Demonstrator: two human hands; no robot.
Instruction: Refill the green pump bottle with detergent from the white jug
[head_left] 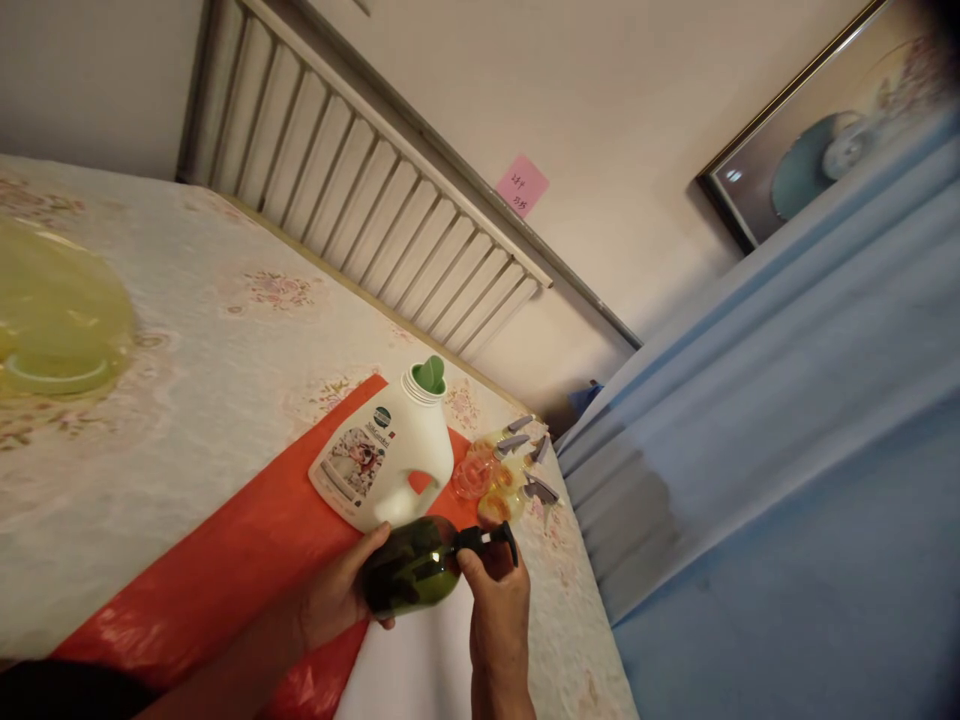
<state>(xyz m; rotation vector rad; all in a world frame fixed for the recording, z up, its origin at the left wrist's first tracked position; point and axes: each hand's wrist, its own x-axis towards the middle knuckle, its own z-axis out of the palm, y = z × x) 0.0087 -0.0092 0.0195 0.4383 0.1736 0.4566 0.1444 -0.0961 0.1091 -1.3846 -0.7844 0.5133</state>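
A dark green pump bottle [412, 568] lies tilted on its side between my hands, its black pump head [487, 540] pointing right. My left hand [341, 590] is wrapped round the bottle's base end. With thumb and fingers closed, my right hand [495, 590] grips the collar of the pump. Just beyond the bottle stands a white detergent jug [390, 455] with a label, a handle and a green spout in its uncapped neck. Several clear spray bottles [480, 470] with grey trigger heads and pink or yellow contents stand right of the jug.
A red sheet [225, 545] and a white sheet [420, 665] lie on the flowered tablecloth [202, 290]. At far left sits a yellow transparent basin [60, 310]. A radiator [360, 190] lines the wall behind; a blue curtain [750, 450] hangs at the right edge.
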